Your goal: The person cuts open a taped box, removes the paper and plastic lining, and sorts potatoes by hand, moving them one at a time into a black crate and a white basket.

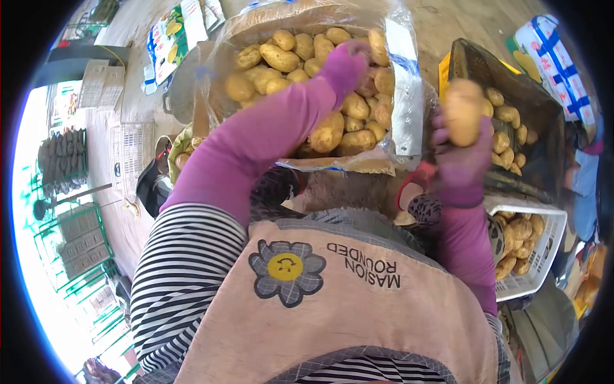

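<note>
My left hand (352, 59), in a purple sleeve, reaches over the far right part of an open cardboard box (294, 14) lined with clear plastic. Many potatoes (279, 58) fill the box; motion blur hides what the fingers do among them. To the right of the box, my right hand (462, 153) is closed round a large oblong potato (464, 112), held upright in front of a dark crate (543, 153) with smaller potatoes (506, 114) inside.
A white plastic basket (551, 253) of potatoes (519, 232) stands by my right forearm. Printed packaging (555, 61) lies at the far right, more packaging (171, 41) at the upper left. A pale crate (133, 150) and green racks (80, 240) are at the left.
</note>
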{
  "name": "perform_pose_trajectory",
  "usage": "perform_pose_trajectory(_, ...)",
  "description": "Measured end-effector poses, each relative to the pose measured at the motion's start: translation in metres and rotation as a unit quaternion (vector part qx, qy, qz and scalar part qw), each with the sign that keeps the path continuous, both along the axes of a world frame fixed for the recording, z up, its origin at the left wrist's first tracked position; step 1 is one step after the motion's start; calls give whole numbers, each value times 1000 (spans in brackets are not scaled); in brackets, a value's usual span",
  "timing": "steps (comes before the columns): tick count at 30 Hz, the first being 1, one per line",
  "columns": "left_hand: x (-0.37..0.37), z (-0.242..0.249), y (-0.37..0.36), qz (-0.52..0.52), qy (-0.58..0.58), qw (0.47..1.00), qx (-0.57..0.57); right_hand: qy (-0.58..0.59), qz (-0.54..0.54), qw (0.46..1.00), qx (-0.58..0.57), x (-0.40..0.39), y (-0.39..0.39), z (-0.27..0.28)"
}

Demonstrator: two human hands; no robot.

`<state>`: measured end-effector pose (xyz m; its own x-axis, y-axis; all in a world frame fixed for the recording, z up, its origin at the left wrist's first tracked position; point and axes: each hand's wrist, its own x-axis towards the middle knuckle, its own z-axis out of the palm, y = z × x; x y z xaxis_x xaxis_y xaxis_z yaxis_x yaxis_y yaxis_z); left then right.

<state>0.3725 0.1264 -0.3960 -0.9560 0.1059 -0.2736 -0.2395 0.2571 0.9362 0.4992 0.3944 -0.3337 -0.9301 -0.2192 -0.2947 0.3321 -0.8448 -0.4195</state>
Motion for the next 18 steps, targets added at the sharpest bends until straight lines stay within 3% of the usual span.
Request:
perform_pose_trajectory(2,-19,-13,-4,29,34,992,-117,21,-154,988,-23,-15,32,-20)
perform_pose_trajectory(4,-29,28,29,19,-74,970,-231,-50,-230,971,42,-25,46,-37)
perform_pose_trajectory(6,-61,-30,52,52,-50,964,-255,-99,-208,973,23,-29,46,-33)
perform_pose_trajectory(7,-69,-38,56,53,-53,959,-272,-99,-198,973,70,-26,25,-15)
perform_pose_trajectory(10,-83,-27,56,31,-81,949,-303,-65,-120,988,71,-23,14,-11)
perform_pose_trajectory(11,-86,-32,47,29,-73,967,-242,-60,-122,988,70,-22,12,-6)
perform_pose_trajectory(13,-89,-43,25,44,-52,998,12,-53,-131,986,91,-21,11,-2)
perform_pose_trajectory(14,-55,17,22,101,-127,981,104,-51,-137,984,99,-21,10,-2)
perform_pose_trajectory(16,-31,27,2,70,-134,968,201,-40,-124,985,113,-19,5,1)
perform_pose_trajectory(18,-18,7,-25,52,-131,897,420,-8,-91,985,148,-13,-4,4)
